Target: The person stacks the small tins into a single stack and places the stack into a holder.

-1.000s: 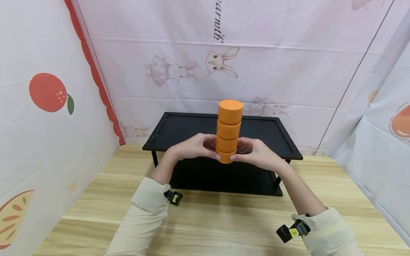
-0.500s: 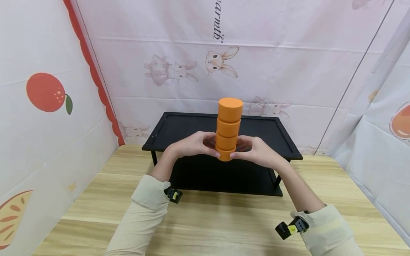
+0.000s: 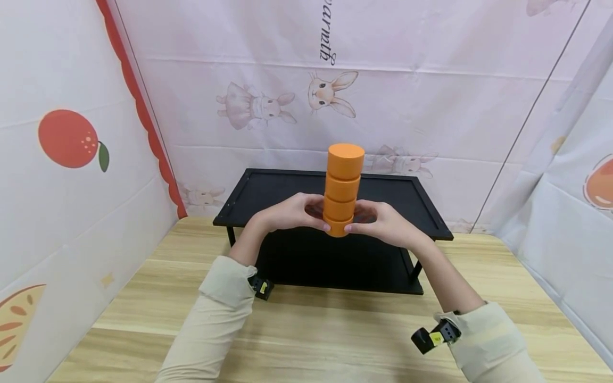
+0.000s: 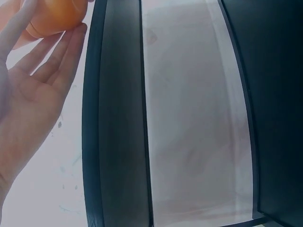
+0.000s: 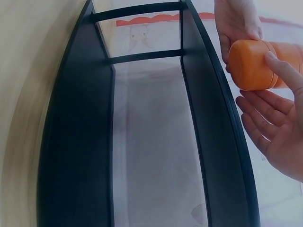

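A tall orange cylinder (image 3: 341, 189), ringed by grooves like several round blocks stacked on end, stands nearly upright in the air in the head view. Whether it is one piece or several I cannot tell. My left hand (image 3: 294, 214) grips its lower part from the left, thumb on the near side. From the right, my right hand (image 3: 388, 226) holds the same lower part, its thumb close to the other. The cylinder's rounded bottom end (image 5: 253, 64) shows in the right wrist view, with fingers of both hands against it. The far fingers are partly hidden behind it in the head view.
Behind and below the hands, a black two-tier rack (image 3: 282, 189) stands on the wooden table (image 3: 306, 330). Its lower shelf (image 3: 330, 260) lies under the raised top. Printed cloth walls (image 3: 191, 96) enclose the back and both sides.
Both hands have risen slightly in the head view, carrying the orange cylinder up with them. The grip looks the same, and the rack has stayed put.
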A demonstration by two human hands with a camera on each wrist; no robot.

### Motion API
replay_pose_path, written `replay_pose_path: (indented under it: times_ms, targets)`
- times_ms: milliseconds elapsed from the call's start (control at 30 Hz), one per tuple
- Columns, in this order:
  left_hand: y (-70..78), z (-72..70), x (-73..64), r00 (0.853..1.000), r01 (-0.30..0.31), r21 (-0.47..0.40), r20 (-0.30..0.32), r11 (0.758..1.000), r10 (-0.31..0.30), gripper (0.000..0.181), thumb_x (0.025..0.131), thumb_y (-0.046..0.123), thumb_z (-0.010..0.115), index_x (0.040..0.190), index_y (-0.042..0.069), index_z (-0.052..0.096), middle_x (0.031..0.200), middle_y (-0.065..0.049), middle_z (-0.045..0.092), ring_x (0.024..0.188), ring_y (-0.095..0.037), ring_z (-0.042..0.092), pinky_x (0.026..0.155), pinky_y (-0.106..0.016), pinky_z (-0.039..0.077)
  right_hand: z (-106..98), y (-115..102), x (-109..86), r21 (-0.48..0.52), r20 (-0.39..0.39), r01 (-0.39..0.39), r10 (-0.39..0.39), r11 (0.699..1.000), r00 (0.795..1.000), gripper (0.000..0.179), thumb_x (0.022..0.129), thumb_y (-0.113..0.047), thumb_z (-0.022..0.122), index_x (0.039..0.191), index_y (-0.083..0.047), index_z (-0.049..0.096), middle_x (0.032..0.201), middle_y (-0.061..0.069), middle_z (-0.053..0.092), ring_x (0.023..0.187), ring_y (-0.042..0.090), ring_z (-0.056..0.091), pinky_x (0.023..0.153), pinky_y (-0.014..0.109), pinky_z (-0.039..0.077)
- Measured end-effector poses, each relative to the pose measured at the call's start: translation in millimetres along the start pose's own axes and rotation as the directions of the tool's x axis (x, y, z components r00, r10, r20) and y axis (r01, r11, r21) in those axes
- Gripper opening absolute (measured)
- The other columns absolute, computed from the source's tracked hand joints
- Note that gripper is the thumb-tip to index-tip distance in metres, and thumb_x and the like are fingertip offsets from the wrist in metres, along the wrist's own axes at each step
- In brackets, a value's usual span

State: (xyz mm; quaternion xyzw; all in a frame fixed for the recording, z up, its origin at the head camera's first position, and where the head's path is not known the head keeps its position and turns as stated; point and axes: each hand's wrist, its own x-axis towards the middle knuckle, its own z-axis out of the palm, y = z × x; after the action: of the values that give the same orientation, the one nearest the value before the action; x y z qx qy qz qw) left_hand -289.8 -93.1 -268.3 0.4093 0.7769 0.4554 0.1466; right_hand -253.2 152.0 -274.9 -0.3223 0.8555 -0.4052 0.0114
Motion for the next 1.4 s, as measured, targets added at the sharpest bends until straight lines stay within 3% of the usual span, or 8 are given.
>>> replay_pose_path:
  times_ms: [900,1133,1400]
  targets:
    - [-6.4,-9.4,8.0,0.999,0.039,0.032,-0.026,0.999,-0.038,0.050,0.083,0.013,0.069,0.128,0.003,0.049,0.113,-0.005,0.059,0.102,-0.016,0.057,0.088,-0.030,0.045,-3.0,9.6,18.5,0.007,0.016,0.000,-0.001,1.000,1.000,0.050,0.085,-0.026,0.068,0.127,-0.006,0.051,0.114,0.008,0.059,0.102,0.021,0.056,0.085,0.041,0.046]
    - [-10.4,-12.6,7.5,0.998,0.058,0.043,-0.041,0.997,-0.056,0.051,0.083,0.014,0.070,0.128,0.003,0.048,0.113,-0.005,0.059,0.102,-0.016,0.056,0.088,-0.031,0.045,-2.3,-8.9,18.9,-0.014,0.028,-0.018,0.019,1.000,0.999,0.046,0.087,-0.015,0.065,0.127,0.002,0.049,0.115,0.016,0.057,0.104,0.028,0.054,0.087,0.043,0.045]
    - [-11.0,-16.8,10.4,0.996,0.074,0.040,-0.047,0.996,-0.073,0.052,0.082,0.016,0.071,0.128,0.003,0.049,0.112,-0.006,0.059,0.101,-0.018,0.056,0.089,-0.032,0.044,-4.6,11.0,29.7,-0.001,0.031,-0.016,0.016,1.000,0.999,0.050,0.086,-0.024,0.067,0.129,-0.004,0.050,0.117,0.010,0.057,0.106,0.022,0.053,0.090,0.042,0.043]
